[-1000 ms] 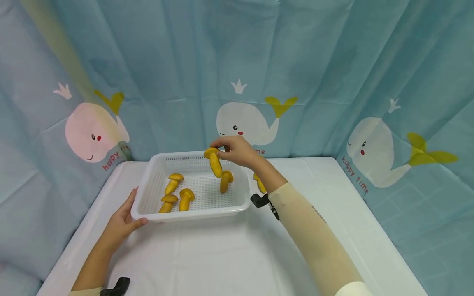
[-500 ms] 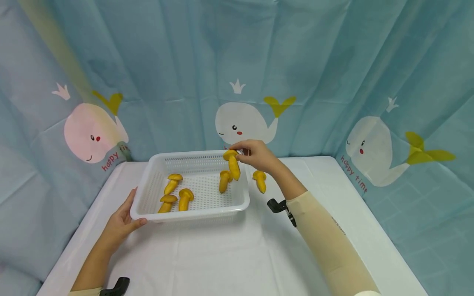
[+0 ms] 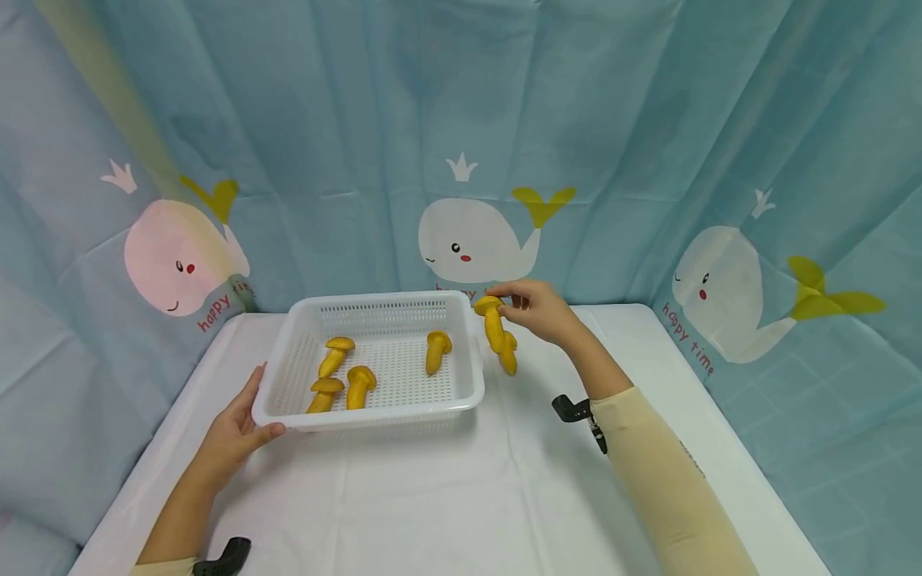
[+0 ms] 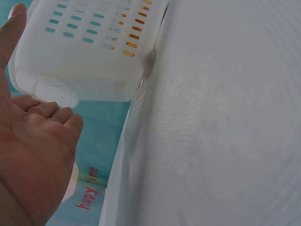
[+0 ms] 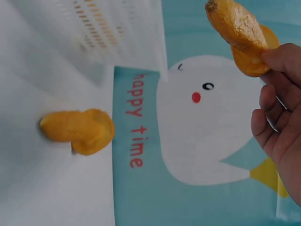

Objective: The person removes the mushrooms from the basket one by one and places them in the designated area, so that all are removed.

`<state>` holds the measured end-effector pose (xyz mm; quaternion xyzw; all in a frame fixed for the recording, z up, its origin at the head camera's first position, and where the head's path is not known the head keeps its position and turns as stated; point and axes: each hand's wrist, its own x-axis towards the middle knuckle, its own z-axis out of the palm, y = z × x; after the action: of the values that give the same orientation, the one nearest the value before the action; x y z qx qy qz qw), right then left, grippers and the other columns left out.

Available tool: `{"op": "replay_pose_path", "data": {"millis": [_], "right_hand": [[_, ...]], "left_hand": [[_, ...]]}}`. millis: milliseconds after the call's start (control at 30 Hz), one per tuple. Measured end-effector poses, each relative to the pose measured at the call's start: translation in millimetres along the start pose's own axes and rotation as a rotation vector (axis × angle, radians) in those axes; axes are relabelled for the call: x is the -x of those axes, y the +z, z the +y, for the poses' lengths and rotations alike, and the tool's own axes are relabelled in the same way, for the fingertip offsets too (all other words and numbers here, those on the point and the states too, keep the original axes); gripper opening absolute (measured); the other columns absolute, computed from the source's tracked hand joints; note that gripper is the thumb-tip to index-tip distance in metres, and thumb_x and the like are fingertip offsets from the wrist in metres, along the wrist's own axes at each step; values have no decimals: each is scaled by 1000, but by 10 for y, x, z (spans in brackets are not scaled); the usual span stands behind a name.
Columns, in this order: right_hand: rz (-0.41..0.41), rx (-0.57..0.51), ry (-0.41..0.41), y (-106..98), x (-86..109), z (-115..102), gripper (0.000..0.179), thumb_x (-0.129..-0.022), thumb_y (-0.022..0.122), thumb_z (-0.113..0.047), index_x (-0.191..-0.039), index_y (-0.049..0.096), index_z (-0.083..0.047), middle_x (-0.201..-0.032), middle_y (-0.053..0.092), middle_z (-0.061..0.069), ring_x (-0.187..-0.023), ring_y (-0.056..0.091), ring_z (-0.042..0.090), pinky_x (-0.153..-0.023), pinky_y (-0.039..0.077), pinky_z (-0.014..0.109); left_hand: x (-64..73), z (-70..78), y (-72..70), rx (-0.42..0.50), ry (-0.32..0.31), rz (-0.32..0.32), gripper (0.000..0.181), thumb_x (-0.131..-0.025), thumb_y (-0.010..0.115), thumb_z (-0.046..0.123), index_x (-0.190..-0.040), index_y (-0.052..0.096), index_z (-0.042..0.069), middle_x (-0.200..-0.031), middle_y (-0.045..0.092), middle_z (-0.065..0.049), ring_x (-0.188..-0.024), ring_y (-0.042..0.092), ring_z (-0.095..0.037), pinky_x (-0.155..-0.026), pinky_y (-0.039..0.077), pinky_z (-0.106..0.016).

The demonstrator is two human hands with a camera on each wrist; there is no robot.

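A yellow mushroom [image 3: 493, 322] hangs stem down from my right hand [image 3: 542, 310], which pinches its cap to the right of the white basket [image 3: 468, 392]. In the right wrist view the thumb lies on the cap of this mushroom [image 5: 242, 35]. A second yellow mushroom [image 5: 77, 129] lies on the table below, partly hidden behind the held one in the head view. My left hand [image 3: 232, 436] holds the basket's left end, thumb at the front corner and fingers along the side. Inside the basket, several mushrooms [image 3: 360, 387] lie apart, most toward the left and one mushroom [image 3: 437, 352] on the right.
The white-covered table [image 3: 403, 504] reaches back to a blue curtain [image 3: 346, 144] printed with whales, which also stands along both sides. Black wrist mounts [image 3: 572, 410] sit on both forearms. The basket's perforated wall [image 4: 89, 42] rises beside the left fingers.
My right hand has carried the pinched mushroom rightward, from above the basket to beyond its right rim. The left hand and the basket have hardly moved.
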<state>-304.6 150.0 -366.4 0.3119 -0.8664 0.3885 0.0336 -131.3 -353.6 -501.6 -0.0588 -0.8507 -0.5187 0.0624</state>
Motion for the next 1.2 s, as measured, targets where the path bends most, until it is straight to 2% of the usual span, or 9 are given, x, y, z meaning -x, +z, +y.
{"op": "replay_pose_path", "data": {"millis": [167, 300, 567, 800, 1033, 1200], "right_hand": [[9, 4, 21, -91, 96, 164, 28, -99, 67, -17, -126, 73, -21, -112, 70, -3, -85, 53, 23, -72, 48, 36], [15, 4, 42, -139, 164, 318, 28, -99, 67, -17, -126, 73, -22, -112, 69, -3, -88, 53, 24, -74, 48, 37], [36, -12, 95, -214, 290, 618, 27, -100, 68, -17, -127, 72, -20, -112, 68, 1, -90, 53, 25, -76, 49, 40], [42, 27, 137, -276, 320, 838, 28, -100, 67, -17, -127, 72, -16, -115, 68, 4, -94, 53, 25, -80, 48, 40], [44, 17, 172, -258, 306, 1047, 26, -100, 67, -15, -126, 73, -16, -117, 69, 4, -95, 52, 25, -80, 47, 40], [35, -7, 234, -189, 328, 1236, 26, -100, 66, -13, -125, 73, -16, -119, 70, 3, -98, 53, 26, -82, 47, 41]], "left_hand": [[-12, -5, 4, 7, -1, -4, 98, -95, 75, 19, -165, 8, 35, -172, 7, 13, -155, 14, 1, -97, 38, -4], [-9, -8, 14, 8, -9, -10, 98, -95, 75, 20, -165, 7, 32, -172, 7, 13, -154, 14, 1, -97, 38, -4], [17, -9, 21, -12, -23, -9, 98, -95, 75, 22, -164, 7, 39, -172, 6, 13, -154, 14, 3, -96, 38, -4], [6, 0, 5, -25, -22, -6, 97, -95, 75, 23, -163, 7, 41, -172, 6, 12, -155, 13, 1, -95, 39, -4], [-4, 16, -21, -10, -7, -3, 98, -95, 75, 21, -163, 8, 41, -173, 6, 11, -156, 12, -1, -97, 38, -4], [-2, 9, -16, -1, -7, -10, 98, -95, 75, 20, -163, 8, 40, -173, 5, 11, -156, 12, -2, -96, 39, -3]]}}
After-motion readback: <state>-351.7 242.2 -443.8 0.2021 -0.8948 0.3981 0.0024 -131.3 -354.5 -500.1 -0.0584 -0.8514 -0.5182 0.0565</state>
